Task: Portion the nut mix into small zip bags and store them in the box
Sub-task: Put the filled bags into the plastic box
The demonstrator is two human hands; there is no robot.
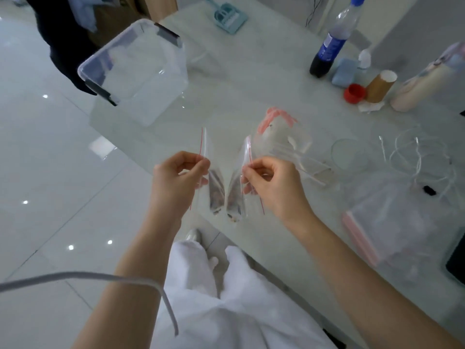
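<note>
Two small zip bags are already filled, so by my reading the portioning of this pair is done and the step in hand is carrying them to storage. The left hand (177, 176) has its grip clamped on the left bag (214, 190), thumb and fingers pinching it near the red zip line, and the right hand (270, 183) has its grip clamped the same way on the right bag (235, 195). Both bags hang in the air side by side, just apart, above the near edge of the counter (251, 79), each with a dark clump of nut mix settled at its lower end. Whether the zips are pressed fully closed cannot be told, since the picture is blurred there. The clear box (136, 71) stands open at the far left corner of the counter, well apart from the hands, with its lid off or out of sight. The next move, as I judge it, calls for checking each seal, then reaching forward and left to drop the bags in over the box's rim. Both forearms stretch forward from the lap, wrists bent slightly inward, knuckles up, the hands level with one another. A bigger clear bag with a pink top (279, 132) lies just beyond the right hand, and a stack of spare bags (392, 222) lies to the right.
</note>
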